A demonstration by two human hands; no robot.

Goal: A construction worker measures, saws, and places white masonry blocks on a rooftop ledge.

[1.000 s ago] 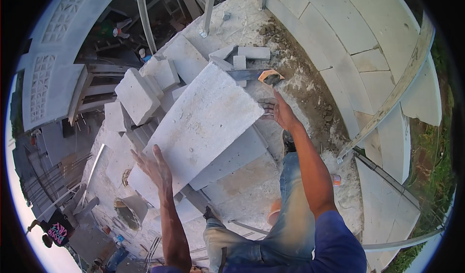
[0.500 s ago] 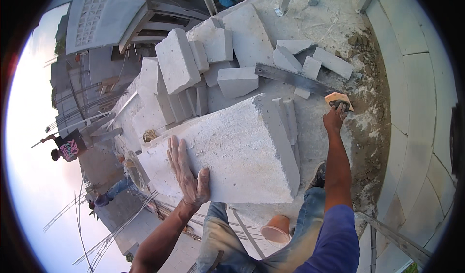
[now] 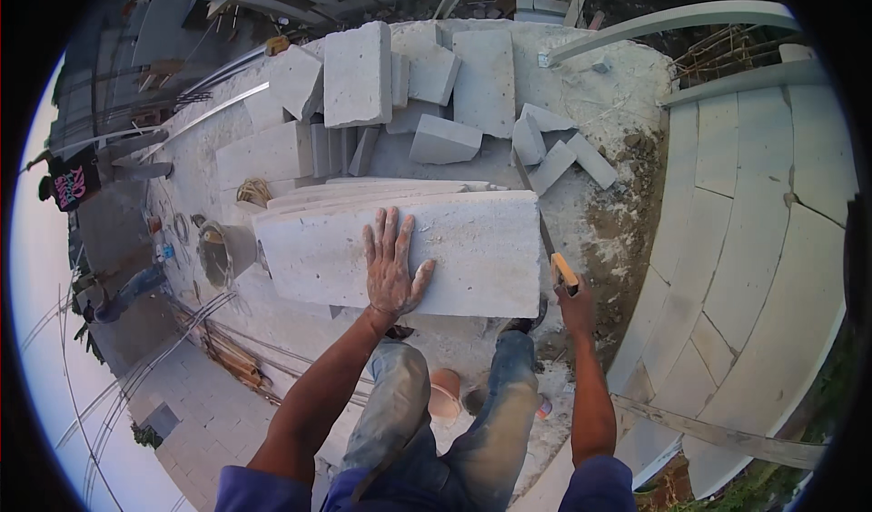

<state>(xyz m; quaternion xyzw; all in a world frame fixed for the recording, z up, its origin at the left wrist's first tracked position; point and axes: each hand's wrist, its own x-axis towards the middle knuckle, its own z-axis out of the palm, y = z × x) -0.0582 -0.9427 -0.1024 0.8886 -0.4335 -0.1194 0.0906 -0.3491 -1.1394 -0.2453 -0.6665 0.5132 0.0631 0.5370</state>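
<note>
My left hand (image 3: 392,271) lies flat with spread fingers on top of a long white lightweight concrete block (image 3: 472,248), which has dusty crumbs on its face. In my right hand (image 3: 574,305) is the orange-yellow handle of a handsaw (image 3: 547,239), gripped by closed fingers. The saw stands at the block's right end, its blade running away from me along that edge. Whether the teeth touch the block I cannot tell. More slabs (image 3: 363,188) lie just behind the block. My legs are close to its near side.
Whole and broken white blocks (image 3: 359,76) are heaped at the back. A grey bucket (image 3: 227,253) stands left, an orange bucket (image 3: 445,392) between my legs. Rubble (image 3: 627,221) borders the slab wall (image 3: 727,239) on the right. Two people, one in a black shirt (image 3: 74,178), are far left.
My right hand has brought the saw nearer and left, from the rubble side to the block's right end. The blade has turned to point away from me. My left hand stays on the block.
</note>
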